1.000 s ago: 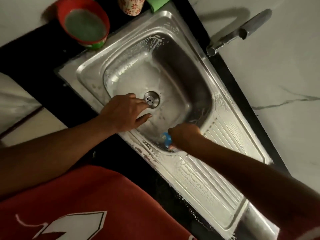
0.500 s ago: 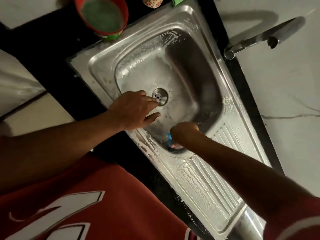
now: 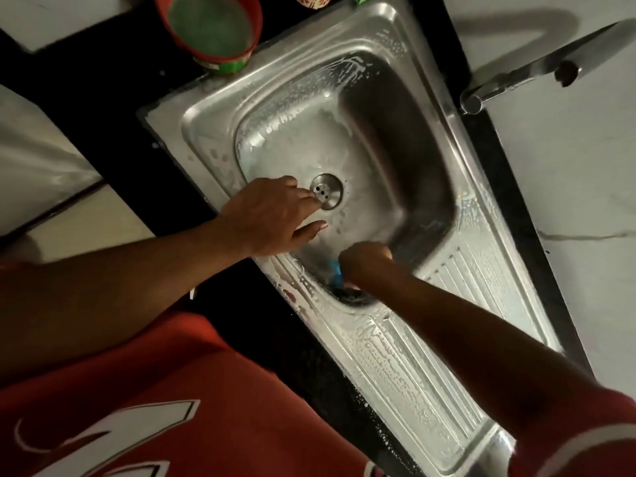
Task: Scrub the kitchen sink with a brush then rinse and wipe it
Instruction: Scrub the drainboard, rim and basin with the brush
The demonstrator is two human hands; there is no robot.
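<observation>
scrubbing the near corner of a soapy sink
right hand curled tight round a small blue brush, down in the basin's near corner; left hand flat, fingers straight, by the near wall beside the drain. brush looks light, stiff plastic, probably slick with suds, best gripped by its body. steel sink is rigid, fixed in the black table. count: one sink, one brush, one drain, one tap, one red bowl, two hands.
</observation>
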